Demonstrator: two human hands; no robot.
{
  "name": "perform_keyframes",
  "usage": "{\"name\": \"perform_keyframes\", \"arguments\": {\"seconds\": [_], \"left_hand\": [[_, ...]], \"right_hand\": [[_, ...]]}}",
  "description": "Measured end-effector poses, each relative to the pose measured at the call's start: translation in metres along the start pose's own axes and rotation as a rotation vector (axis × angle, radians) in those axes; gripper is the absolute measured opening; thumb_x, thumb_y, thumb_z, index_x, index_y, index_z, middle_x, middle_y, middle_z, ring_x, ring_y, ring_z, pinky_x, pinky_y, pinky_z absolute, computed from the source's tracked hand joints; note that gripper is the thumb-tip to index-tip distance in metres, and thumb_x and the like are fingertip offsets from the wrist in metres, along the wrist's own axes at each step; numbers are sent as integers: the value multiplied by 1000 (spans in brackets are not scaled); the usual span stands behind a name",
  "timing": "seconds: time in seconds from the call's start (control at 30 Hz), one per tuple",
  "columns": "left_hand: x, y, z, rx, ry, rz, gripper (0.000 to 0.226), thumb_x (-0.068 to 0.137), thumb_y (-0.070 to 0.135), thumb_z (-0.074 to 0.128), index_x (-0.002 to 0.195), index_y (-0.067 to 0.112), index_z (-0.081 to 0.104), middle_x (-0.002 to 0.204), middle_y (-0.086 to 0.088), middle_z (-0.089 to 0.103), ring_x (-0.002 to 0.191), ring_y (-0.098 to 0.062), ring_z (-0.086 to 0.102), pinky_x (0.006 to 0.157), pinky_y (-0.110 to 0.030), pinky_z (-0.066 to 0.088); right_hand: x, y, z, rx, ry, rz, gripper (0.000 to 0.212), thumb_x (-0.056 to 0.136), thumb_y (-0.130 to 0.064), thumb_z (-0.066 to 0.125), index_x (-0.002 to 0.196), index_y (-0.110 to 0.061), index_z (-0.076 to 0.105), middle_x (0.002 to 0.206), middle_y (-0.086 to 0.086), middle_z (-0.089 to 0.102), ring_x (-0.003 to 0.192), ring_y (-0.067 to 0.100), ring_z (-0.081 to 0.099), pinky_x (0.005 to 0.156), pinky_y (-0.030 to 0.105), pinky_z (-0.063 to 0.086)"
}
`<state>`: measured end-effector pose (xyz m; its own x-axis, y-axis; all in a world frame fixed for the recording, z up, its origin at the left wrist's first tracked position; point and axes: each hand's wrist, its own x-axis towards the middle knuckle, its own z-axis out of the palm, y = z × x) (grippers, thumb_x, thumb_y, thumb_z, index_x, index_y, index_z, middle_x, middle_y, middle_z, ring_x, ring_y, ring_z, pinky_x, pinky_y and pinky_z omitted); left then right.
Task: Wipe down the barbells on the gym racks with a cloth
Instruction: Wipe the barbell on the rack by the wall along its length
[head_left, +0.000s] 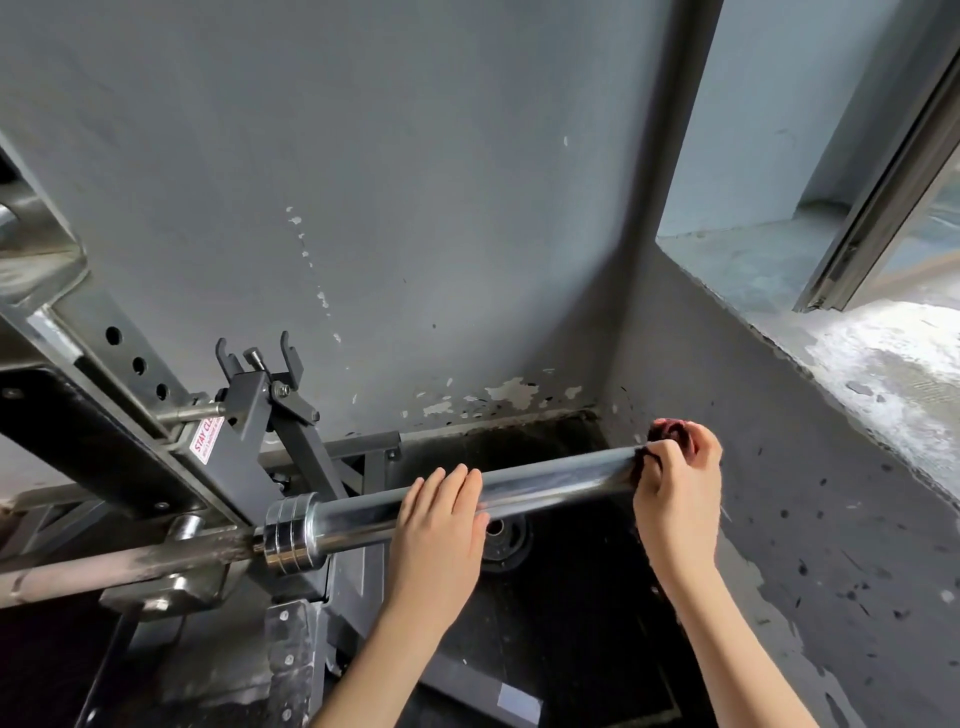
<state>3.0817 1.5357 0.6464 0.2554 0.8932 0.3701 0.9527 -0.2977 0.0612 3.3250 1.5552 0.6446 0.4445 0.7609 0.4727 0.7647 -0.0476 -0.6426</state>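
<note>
1. The right hand (675, 499) is clamped on a dark red cloth (672, 434), with the fingers curled round it at the free end of the barbell (561, 480).
2. The cloth is bunched over that end of the chrome sleeve and touches it.
3. The left hand (436, 535) grips the same sleeve nearer the rack (104, 415). Its fingers lie together, wrapped over the top, and the thumb is hidden.
4. The barbell rests on the rack, and its sleeve sticks out past the rack's right side. The ringed collar (288, 532) sits just beside the upright.
5. A dull shaft (130, 564) runs left from the collar.
6. A weight plate (501, 535) lies on the dark floor under the sleeve.
7. Behind stands a grey wall (415, 182) with chipped paint.
</note>
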Motion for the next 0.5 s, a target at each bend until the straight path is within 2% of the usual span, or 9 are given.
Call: {"name": "perform_keyframes", "arguments": {"seconds": [0.07, 0.1, 0.17, 0.2, 0.27, 0.37, 0.43, 0.5], "left_hand": [[0, 1, 1, -1, -10, -9, 50, 94, 35, 32, 122, 11, 66, 122, -5, 66, 112, -25, 63, 100, -45, 45], [0, 1, 1, -3, -14, -12, 50, 94, 35, 32, 122, 11, 66, 122, -5, 66, 112, -25, 63, 100, -46, 45], [0, 2, 2, -7, -16, -18, 50, 94, 35, 32, 122, 11, 66, 122, -5, 66, 112, -26, 63, 100, -47, 46], [0, 2, 2, -9, -14, -16, 50, 94, 35, 32, 122, 11, 66, 122, -5, 66, 112, -26, 63, 100, -47, 46], [0, 0, 2, -8, -6, -4, 50, 93, 35, 33, 121, 10, 67, 121, -6, 67, 111, -26, 64, 99, -47, 46], [0, -1, 1, 2, 4, 5, 50, 93, 34, 33, 120, 10, 67, 120, -6, 67, 110, -26, 64, 98, -46, 46], [0, 1, 1, -10, -1, -7, 50, 94, 34, 33, 121, 10, 67, 121, -6, 67, 111, -27, 63, 99, -47, 46], [0, 1, 2, -25, -4, -18, 50, 94, 34, 33, 121, 10, 67, 122, -6, 66, 112, -27, 63, 100, -47, 45]], "right_hand": [[0, -4, 5, -16, 41, 56, 16, 81, 7, 57, 93, -1, 64, 114, -10, 42, 100, 7, 38, 86, 14, 33], [-2, -7, 8, -42, 28, 9, 16, 80, 9, 58, 92, 2, 65, 114, -2, 48, 101, 11, 40, 87, 16, 34], [-6, -5, 10, -106, -59, -152, 18, 78, 11, 62, 92, 3, 69, 115, 15, 58, 106, 29, 50, 89, 32, 46], [-4, -2, 6, -137, -92, -213, 19, 78, 10, 64, 93, 2, 71, 114, 18, 61, 107, 34, 53, 85, 40, 51], [7, 9, -4, -181, -105, -242, 20, 79, 8, 66, 96, -2, 73, 112, 15, 65, 105, 35, 58, 84, 43, 52], [25, 17, -9, -175, -29, -101, 24, 82, 6, 62, 102, -4, 70, 112, 13, 67, 105, 35, 60, 90, 45, 49], [23, 6, -1, -161, -17, -15, 27, 79, 4, 59, 102, -8, 66, 105, 9, 67, 101, 33, 58, 88, 43, 47], [7, -16, 9, -127, -73, -54, 26, 77, 1, 60, 101, -11, 62, 99, 5, 66, 95, 30, 56, 84, 39, 46]]}}
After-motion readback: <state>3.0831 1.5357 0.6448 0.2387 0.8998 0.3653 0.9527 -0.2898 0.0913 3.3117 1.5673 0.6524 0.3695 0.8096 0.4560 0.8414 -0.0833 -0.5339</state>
